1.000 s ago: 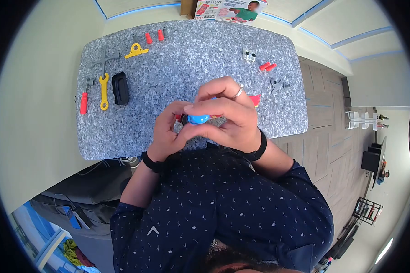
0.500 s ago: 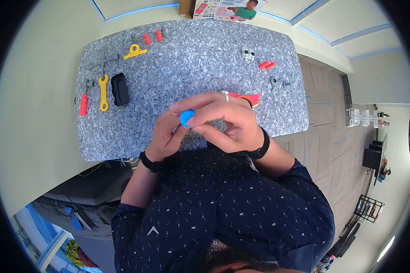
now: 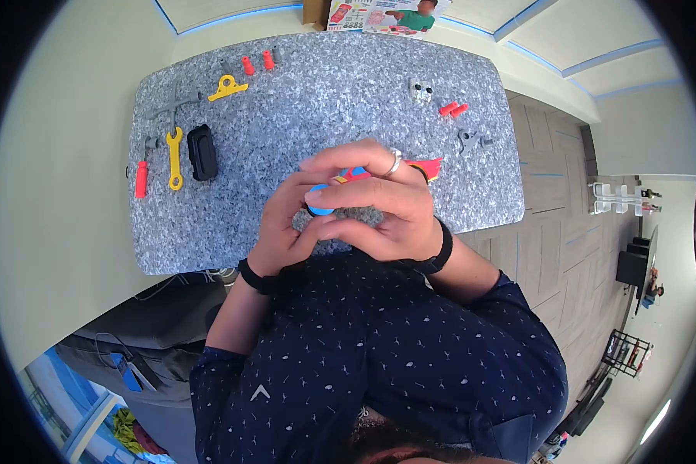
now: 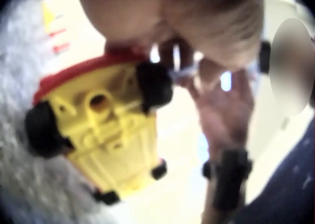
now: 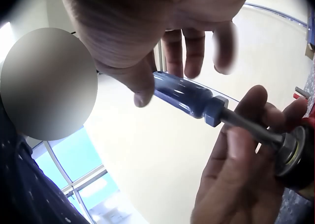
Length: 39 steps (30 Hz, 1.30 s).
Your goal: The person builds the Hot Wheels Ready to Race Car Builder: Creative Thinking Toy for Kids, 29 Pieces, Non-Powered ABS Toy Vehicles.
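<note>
Pinching the blue-handled tool (image 5: 189, 97), the right fingers (image 5: 194, 56) stand partly spread

Navy white-flecked shirt (image 3: 371, 332), black wrist straps (image 3: 257, 278), silver ring (image 3: 395, 162)

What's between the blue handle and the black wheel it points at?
In the right wrist view, a gray shaft runs from the blue handle to a gray hex piece at the black wheel.

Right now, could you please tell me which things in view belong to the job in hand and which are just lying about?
In the job:
toy car
blue-handled tool, its shaft pointing at a black wheel

Seemingly just lying about, among others:
yellow wrench
red-handled tool
black part
grey cross-shaped tool
yellow part
</note>
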### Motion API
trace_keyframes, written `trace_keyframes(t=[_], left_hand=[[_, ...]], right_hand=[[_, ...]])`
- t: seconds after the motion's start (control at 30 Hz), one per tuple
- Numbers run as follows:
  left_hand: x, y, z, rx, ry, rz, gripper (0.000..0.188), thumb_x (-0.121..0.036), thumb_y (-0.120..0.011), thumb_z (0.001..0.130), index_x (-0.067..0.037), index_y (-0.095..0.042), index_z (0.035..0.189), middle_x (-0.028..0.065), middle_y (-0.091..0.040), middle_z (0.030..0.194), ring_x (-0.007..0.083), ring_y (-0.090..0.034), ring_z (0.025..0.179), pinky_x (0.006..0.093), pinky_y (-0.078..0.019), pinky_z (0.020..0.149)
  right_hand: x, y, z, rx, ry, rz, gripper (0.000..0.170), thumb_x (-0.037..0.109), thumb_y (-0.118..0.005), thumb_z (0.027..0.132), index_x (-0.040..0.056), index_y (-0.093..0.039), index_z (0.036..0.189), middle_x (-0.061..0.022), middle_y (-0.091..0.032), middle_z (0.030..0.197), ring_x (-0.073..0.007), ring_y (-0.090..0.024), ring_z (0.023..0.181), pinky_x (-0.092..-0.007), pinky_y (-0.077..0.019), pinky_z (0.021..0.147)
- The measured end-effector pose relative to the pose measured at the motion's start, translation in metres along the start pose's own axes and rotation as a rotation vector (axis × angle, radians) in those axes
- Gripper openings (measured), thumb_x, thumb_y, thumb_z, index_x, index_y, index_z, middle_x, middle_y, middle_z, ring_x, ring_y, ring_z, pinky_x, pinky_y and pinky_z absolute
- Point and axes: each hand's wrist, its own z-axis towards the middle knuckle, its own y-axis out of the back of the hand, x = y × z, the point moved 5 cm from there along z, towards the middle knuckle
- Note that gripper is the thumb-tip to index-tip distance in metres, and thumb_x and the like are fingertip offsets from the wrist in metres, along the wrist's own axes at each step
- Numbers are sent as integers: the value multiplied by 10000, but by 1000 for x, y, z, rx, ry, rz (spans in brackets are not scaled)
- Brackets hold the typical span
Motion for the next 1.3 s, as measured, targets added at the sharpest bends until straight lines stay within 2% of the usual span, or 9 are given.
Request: trace_keyframes(t=[0.07, 0.2, 0.37, 0.5, 0.63, 0.8, 0.9, 1.1, 1.3], left_hand=[[-2, -1, 0, 11, 10, -1, 290, -169, -728, 1074, -34, -745, 1330, 160, -742, 1400, 354, -745, 1265, 421, -602, 1005], [-3, 1, -1, 17, -29, 49, 354, -131, -730, 1067, -36, -718, 1407, 162, -738, 1424, 344, -753, 1272, 429, -610, 1014], [-3, -2, -2, 26, 77, -88, 395, -104, -700, 1095, -35, -667, 1483, 163, -725, 1469, 334, -745, 1306, 425, -609, 1046], [4, -2, -7, 14, 115, -49, 328, -116, -719, 1101, -37, -677, 1416, 157, -726, 1453, 318, -740, 1321, 404, -612, 1034], [-4, -4, 0, 22, 32, -34, 365, -139, -732, 1101, -37, -663, 1444, 169, -716, 1458, 326, -736, 1326, 405, -610, 1035], [6, -2, -8, 50, 70, 34, 403, -119, -727, 1080, -31, -663, 1468, 187, -708, 1462, 358, -736, 1310, 419, -613, 1027], [5, -4, -5, 54, 61, 11, 396, -94, -723, 1064, -34, -677, 1453, 190, -708, 1461, 370, -737, 1300, 433, -609, 1035], [3, -4, -5, 35, 24, 90, 386, -105, -721, 1047, -40, -698, 1426, 193, -712, 1440, 390, -742, 1267, 451, -608, 1025], [2, -4, -4, 60, 37, 131, 359, -140, -709, 1058, -36, -704, 1401, 189, -723, 1412, 399, -746, 1237, 443, -608, 1004]], right_hand=[[-4, -3, -5, -4, -26, 86, 324, 59, -933, 897, 52, -839, 1207, -169, -759, 1343, -247, -765, 1037, -357, -618, 890], [-6, -1, -9, 5, -30, 76, 312, 55, -922, 908, 52, -839, 1209, -158, -762, 1331, -246, -769, 1041, -355, -619, 881], [-3, -3, -5, -49, -48, 128, 285, 48, -920, 915, 52, -844, 1190, -156, -759, 1305, -246, -773, 1061, -352, -620, 877], [-7, 0, -10, 9, -30, 58, 296, 60, -928, 910, 51, -843, 1193, -177, -746, 1351, -257, -775, 1078, -365, -625, 886], [-4, 1, -11, -72, -76, 84, 278, 60, -916, 925, 52, -844, 1193, -185, -737, 1384, -261, -772, 1113, -371, -626, 894], [-5, -3, -12, 16, -36, 93, 303, 55, -927, 913, 55, -842, 1203, -161, -725, 1362, -246, -753, 1124, -366, -621, 896], [-3, -1, -14, -63, -25, 58, 325, 39, -918, 917, 48, -830, 1230, -164, -748, 1338, -257, -769, 1103, -375, -627, 902], [-4, -6, -11, -37, -28, 158, 283, -3, -886, 934, 32, -816, 1206, -147, -793, 1218, -267, -800, 1035, -378, -636, 884], [-7, -7, -17, -85, -56, 154, 242, -1, -879, 940, 19, -810, 1171, -150, -794, 1219, -283, -803, 1047, -384, -642, 891]])
